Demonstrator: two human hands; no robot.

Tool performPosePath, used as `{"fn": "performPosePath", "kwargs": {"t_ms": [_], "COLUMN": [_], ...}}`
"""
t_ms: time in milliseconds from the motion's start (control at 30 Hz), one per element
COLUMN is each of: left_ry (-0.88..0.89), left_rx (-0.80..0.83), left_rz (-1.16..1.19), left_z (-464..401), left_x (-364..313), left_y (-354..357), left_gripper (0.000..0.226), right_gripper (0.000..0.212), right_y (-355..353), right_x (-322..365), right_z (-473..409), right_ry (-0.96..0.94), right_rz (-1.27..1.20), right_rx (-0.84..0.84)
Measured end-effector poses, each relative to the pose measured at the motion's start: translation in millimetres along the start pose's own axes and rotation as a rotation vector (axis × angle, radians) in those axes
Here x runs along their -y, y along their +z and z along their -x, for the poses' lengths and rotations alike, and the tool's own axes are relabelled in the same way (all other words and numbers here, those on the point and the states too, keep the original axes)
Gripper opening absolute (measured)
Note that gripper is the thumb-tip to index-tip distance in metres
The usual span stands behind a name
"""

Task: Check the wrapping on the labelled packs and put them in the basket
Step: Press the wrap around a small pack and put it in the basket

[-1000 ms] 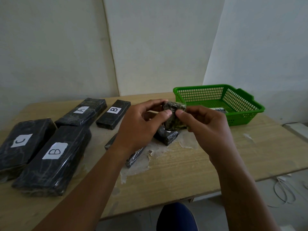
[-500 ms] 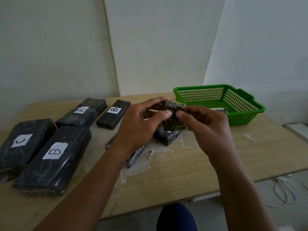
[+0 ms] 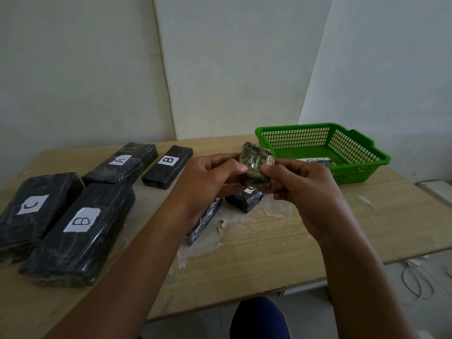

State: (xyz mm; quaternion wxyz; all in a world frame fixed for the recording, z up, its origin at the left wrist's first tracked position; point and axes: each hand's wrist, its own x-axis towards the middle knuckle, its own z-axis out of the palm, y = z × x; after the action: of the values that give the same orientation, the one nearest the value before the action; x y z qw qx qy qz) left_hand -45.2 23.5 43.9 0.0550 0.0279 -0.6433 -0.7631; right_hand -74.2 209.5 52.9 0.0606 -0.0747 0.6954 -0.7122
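Hands: left hand (image 3: 208, 177) and right hand (image 3: 300, 187) both pinch the small pack (image 3: 256, 171), thumbs on its near face, above the table (image 3: 281, 253).
Basket (image 3: 362, 165): just beyond, one labelled pack inside.
Risk: shiny wrap looks slippery; I judge a loose pinch drops it.
Risk: pressing thumbs might tear the film.

From my seat I see a pale wooden worktop (image 3: 281, 253) with its veneer peeling in whitish flakes (image 3: 234, 221) near the middle. Off-white walls (image 3: 232, 64) meet in a corner behind it. On the floor at the right lie loose white cables (image 3: 415, 277), and below the worktop edge a blue chair seat (image 3: 256, 319) shows.
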Motion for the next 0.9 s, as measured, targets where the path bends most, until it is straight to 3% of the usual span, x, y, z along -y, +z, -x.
{"fn": "performPosePath", "kwargs": {"t_ms": [267,367,433,533,600,700,900], "left_ry": [-0.052,-0.048,-0.044,-0.072,-0.078,-0.015,0.227], "left_rx": [-0.013,-0.049,-0.052,-0.059,-0.065,-0.042,-0.053], "left_rz": [0.058,0.069,0.024,-0.032,-0.082,-0.247,-0.68], "left_z": [-1.1,-2.4,-3.5,-3.9,-2.8,0.9,0.1], "left_x": [-1.1,-0.5,0.1,0.1,0.0,0.9,12.5], "left_y": [2.5,1.7,1.2,3.5,6.4,6.4,3.1], "left_gripper": [0.019,0.036,0.045,0.05,0.044,0.015,0.06], "right_gripper": [0.005,0.032,0.048,0.031,0.017,0.035,0.059], "right_y": [2.8,1.8,-0.2,0.9,1.7,1.8,1.6], "right_x": [1.8,-2.0,-4.7,-9.4,-11.7,-12.5,-19.1], "right_z": [-0.8,-0.2,2.3,2.8,0.7,-2.3,-9.7], "right_ry": [0.027,-0.021,-0.115,-0.21,-0.148,0.053,0.223], "right_rz": [0.048,-0.031,0.077,0.223,0.165,0.001,-0.158], "right_rx": [-0.012,0.025,0.093,0.13,0.075,0.055,0.068]}}
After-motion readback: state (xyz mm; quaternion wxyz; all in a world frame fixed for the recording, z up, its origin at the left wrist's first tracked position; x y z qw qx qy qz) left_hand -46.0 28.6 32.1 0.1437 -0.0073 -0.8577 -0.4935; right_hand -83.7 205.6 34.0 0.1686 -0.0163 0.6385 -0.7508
